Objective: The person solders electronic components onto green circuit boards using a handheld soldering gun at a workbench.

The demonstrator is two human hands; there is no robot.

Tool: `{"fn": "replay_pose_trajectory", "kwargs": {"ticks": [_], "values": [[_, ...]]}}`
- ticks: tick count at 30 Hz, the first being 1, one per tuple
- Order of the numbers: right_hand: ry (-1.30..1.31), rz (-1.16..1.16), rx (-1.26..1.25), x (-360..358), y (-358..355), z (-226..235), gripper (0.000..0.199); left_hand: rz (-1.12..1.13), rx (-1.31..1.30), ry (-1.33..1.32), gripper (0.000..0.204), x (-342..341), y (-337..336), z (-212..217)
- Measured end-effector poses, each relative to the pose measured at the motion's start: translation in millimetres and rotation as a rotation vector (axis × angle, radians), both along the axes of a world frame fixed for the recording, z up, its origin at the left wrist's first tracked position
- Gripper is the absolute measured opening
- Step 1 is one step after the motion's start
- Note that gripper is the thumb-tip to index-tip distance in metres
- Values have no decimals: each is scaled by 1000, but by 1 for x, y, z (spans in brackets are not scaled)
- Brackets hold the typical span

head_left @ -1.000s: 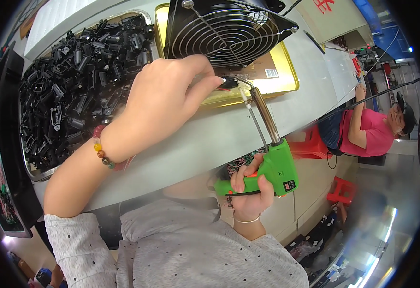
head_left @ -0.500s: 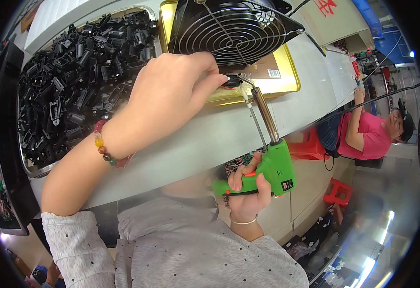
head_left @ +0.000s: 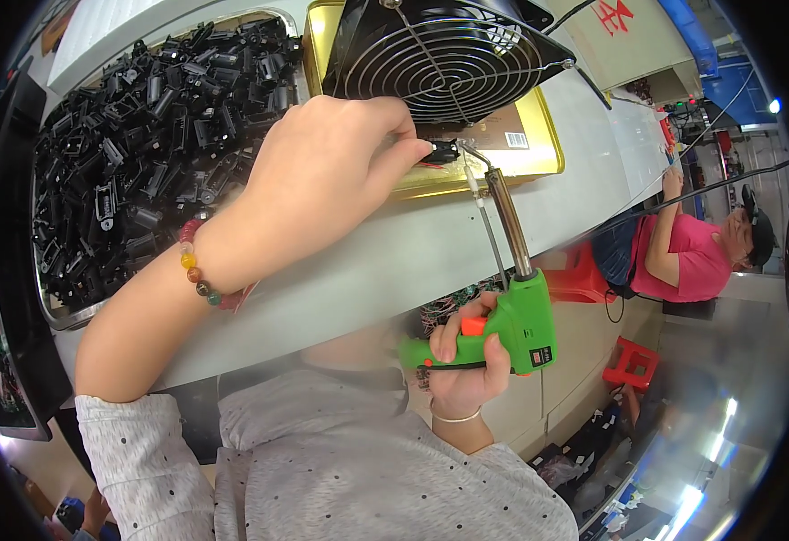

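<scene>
My left hand [head_left: 336, 167] pinches a small black plastic part [head_left: 446, 151] between thumb and fingertips, just below the fan and over the gold tin. A bit of red wire shows by the part. In my right hand [head_left: 469, 374] is a green soldering gun [head_left: 522, 329] with an orange trigger, held by its grip. Its metal barrel points up the bench, and the bent tip is at the part's right end; whether it touches cannot be told. A thin feed tube runs beside the barrel to the same spot.
A metal tray [head_left: 83, 317] heaped with black plastic parts [head_left: 155, 117] is at the left. The black fan [head_left: 448, 81] with a wire guard leans over the gold tin [head_left: 552, 153]. Farther right, a person in pink [head_left: 683, 252] sits beside a red stool [head_left: 633, 363].
The soldering gun has shifted slightly right and down, and more of its orange trigger shows. More of the black part's end is visible. My left hand keeps its pinch.
</scene>
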State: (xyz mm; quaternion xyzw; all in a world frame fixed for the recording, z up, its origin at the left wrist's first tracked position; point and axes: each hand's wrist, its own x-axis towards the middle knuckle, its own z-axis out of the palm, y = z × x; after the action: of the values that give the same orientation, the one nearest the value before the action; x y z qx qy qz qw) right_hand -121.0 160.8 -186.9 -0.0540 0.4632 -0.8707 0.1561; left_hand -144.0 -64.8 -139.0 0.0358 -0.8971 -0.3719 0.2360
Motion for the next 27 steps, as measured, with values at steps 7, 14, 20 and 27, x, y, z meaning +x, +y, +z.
{"fn": "replay_pose_trajectory", "kwargs": {"ticks": [7,14,20,27], "values": [[2,52,-16,-2,-2,0,37,3,12,-2,20,0,0,0],[-1,27,28,0,-3,0,36,2,1,-6,20,-1,0,0],[0,22,18,2,-4,-2,37,1,5,-5,20,-2,0,-2],[38,17,-37,1,-2,-2,39,9,-1,1,21,1,-1,-1]]}}
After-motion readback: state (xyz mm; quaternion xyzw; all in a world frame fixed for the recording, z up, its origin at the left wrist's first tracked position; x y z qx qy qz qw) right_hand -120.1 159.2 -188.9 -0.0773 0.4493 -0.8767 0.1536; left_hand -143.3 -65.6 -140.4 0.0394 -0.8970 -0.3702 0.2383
